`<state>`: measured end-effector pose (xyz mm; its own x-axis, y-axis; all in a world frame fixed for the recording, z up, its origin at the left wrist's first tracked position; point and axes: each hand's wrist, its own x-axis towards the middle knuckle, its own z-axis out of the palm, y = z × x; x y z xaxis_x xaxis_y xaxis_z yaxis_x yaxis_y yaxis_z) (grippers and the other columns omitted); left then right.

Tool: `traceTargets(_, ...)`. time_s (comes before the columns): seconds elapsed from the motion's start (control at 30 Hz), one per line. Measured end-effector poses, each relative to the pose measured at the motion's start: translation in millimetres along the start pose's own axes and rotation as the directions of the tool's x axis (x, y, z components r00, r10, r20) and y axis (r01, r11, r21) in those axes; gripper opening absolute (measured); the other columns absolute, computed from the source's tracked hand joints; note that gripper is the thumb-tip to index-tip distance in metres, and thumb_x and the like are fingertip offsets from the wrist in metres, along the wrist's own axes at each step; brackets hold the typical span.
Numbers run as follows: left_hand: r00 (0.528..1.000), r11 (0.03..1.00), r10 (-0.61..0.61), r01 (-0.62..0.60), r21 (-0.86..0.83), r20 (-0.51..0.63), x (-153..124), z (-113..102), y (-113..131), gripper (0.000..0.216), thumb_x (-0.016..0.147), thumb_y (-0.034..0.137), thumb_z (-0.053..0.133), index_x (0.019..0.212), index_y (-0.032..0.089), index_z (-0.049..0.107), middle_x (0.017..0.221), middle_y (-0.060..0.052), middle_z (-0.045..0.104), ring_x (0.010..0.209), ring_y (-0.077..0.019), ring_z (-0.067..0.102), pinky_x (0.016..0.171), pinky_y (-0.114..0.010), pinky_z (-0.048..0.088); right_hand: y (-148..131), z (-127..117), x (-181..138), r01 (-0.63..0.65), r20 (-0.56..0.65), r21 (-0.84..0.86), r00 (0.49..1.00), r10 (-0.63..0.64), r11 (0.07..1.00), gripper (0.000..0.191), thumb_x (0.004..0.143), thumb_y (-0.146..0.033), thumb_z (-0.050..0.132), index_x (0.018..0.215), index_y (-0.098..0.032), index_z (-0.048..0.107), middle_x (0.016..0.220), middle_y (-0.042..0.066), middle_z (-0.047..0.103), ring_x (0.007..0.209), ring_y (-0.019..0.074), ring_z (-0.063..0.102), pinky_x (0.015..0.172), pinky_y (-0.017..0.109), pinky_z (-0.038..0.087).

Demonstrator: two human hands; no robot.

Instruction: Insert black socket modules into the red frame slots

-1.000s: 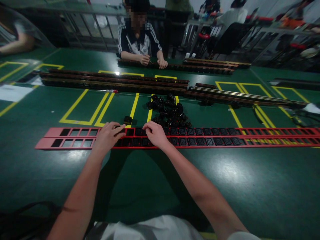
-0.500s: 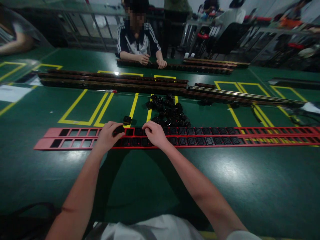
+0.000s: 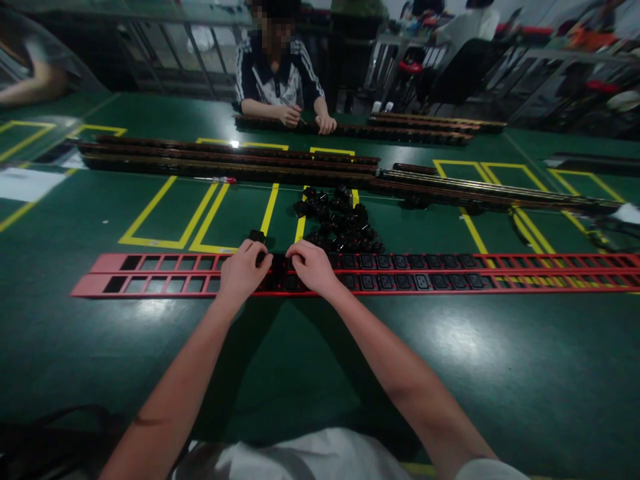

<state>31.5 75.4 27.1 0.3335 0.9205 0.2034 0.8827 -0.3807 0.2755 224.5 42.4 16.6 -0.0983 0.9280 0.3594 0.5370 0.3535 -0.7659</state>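
Observation:
Two long red slotted strips (image 3: 95,285) lie side by side across the table, with black power sockets (image 3: 383,261) seated along their middle stretch. My left hand (image 3: 243,268) is over the strips, thumb and fingers closed around a black socket (image 3: 262,259) that they mostly cover. Just to its right, my right hand (image 3: 313,268) rests on the strips with fingers curled together; its fingertips hide whatever they pinch. A loose black socket (image 3: 257,236) sits behind my left hand. Beyond my right hand lies a heap of loose black sockets (image 3: 345,223).
Long dark rails (image 3: 215,162) run across the table behind the heap. A screwdriver (image 3: 225,180) with a red-ended handle lies before them. Opposite sits a person (image 3: 280,80), hands on another dark rail (image 3: 400,133). Yellow tape lines (image 3: 153,243) mark the green table.
My left hand has moved right with the black socket, closer to my right hand, and its fingers are now over the strip. My right hand has barely moved.

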Motion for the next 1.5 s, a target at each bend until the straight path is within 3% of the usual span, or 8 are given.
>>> traceTargets(0.43, 0.981, 0.996, 0.086, -0.089, 0.011, 0.173, -1.8, -11.6, -5.1, 0.038, 0.101, 0.036, 0.042, 0.124, 0.016, 0.064, 0.119, -0.012, 0.059, 0.096, -0.0262, 0.067, 0.078, -0.036, 0.054, 0.4, 0.5, 0.3, -0.001, 0.009, 0.0, 1.0, 0.001, 1.0, 0.025, 0.084, -0.002, 0.046, 0.081, -0.02, 0.063, 0.089, 0.004, 0.067, 0.089, 0.0182, 0.063, 0.085, 0.03, 0.048)
traceTargets(0.57, 0.979, 0.994, 0.105, -0.111, 0.024, 0.173, -2.5, -7.9, -5.7, 0.051, 0.103, 0.037, 0.037, 0.146, 0.012, 0.05, 0.125, -0.015, 0.056, 0.109, -0.031, 0.064, 0.086, -0.041, 0.056, -0.3, -0.4, -0.1, 0.005, 0.004, -0.003, 1.0, -0.005, 1.0, 0.025, 0.084, -0.002, 0.046, 0.081, -0.019, 0.063, 0.089, 0.004, 0.067, 0.088, 0.0186, 0.063, 0.084, 0.03, 0.048)
traceTargets(0.83, 0.971, 0.985, 0.173, -0.169, -0.037, 0.162, -5.7, 1.5, -15.6, 0.068, 0.1, 0.039, 0.046, 0.156, 0.005, 0.029, 0.131, -0.021, 0.051, 0.112, -0.0328, 0.062, 0.095, -0.046, 0.054, -0.2, -0.4, 0.0, 0.006, 0.001, -0.007, 1.0, -0.006, 1.0, 0.024, 0.085, -0.003, 0.046, 0.081, -0.019, 0.064, 0.09, 0.005, 0.067, 0.088, 0.0187, 0.063, 0.083, 0.03, 0.048)
traceTargets(0.93, 0.982, 0.985, 0.162, -0.155, -0.081, 0.099, -4.3, 2.8, -16.7, 0.059, 0.099, 0.035, 0.047, 0.151, 0.008, 0.038, 0.128, -0.018, 0.056, 0.112, -0.0312, 0.062, 0.095, -0.044, 0.054, 0.0, -0.1, 0.2, 0.003, 0.003, -0.006, 1.0, -0.003, 1.0, 0.024, 0.085, -0.003, 0.046, 0.081, -0.019, 0.064, 0.09, 0.005, 0.067, 0.088, 0.0187, 0.063, 0.083, 0.03, 0.048)
traceTargets(1.1, 0.988, 0.983, 0.147, -0.14, -0.118, 0.05, -0.9, 2.8, -13.8, 0.031, 0.097, 0.033, 0.051, 0.12, 0.016, 0.063, 0.114, -0.012, 0.061, 0.103, -0.0276, 0.063, 0.092, -0.04, 0.054, -0.8, -0.3, 0.3, -0.02, 0.008, -0.009, 1.0, 0.02, 1.0, 0.025, 0.084, -0.002, 0.046, 0.08, -0.02, 0.064, 0.09, 0.004, 0.067, 0.089, 0.0182, 0.063, 0.083, 0.03, 0.047)
traceTargets(1.23, 0.983, 0.983, 0.181, -0.181, -0.025, 0.021, -1.5, 2.9, -14.8, 0.034, 0.099, 0.038, 0.049, 0.115, 0.018, 0.071, 0.117, -0.014, 0.061, 0.109, -0.0308, 0.058, 0.098, -0.046, 0.05, -0.7, -1.0, 0.6, -0.05, -0.017, 0.054, 0.999, 0.051, 0.997, 0.024, 0.085, -0.005, 0.047, 0.082, -0.02, 0.066, 0.089, 0.003, 0.068, 0.087, 0.0171, 0.063, 0.083, 0.029, 0.047)
traceTargets(1.37, 0.983, 0.983, 0.185, -0.185, -0.007, -0.009, -4.2, 3.5, -18.0, 0.038, 0.101, 0.037, 0.044, 0.119, 0.02, 0.073, 0.125, -0.013, 0.063, 0.114, -0.0328, 0.053, 0.103, -0.052, 0.045, 4.7, -0.8, 2.9, -0.164, -0.086, 0.237, 0.978, 0.188, 0.958, 0.021, 0.086, -0.012, 0.049, 0.082, -0.02, 0.068, 0.086, 0.001, 0.07, 0.085, 0.0164, 0.065, 0.083, 0.03, 0.048)
traceTargets(1.5, 0.989, 0.988, 0.147, -0.148, -0.037, -0.02, -7.0, 5.0, -15.3, 0.041, 0.103, 0.034, 0.039, 0.123, 0.019, 0.072, 0.138, -0.013, 0.058, 0.127, -0.0346, 0.047, 0.109, -0.054, 0.04, 10.1, -1.6, 7.2, -0.241, -0.102, 0.509, 0.936, 0.336, 0.826, 0.019, 0.082, -0.016, 0.05, 0.08, -0.018, 0.069, 0.081, 0.001, 0.07, 0.078, 0.0157, 0.066, 0.079, 0.03, 0.05)
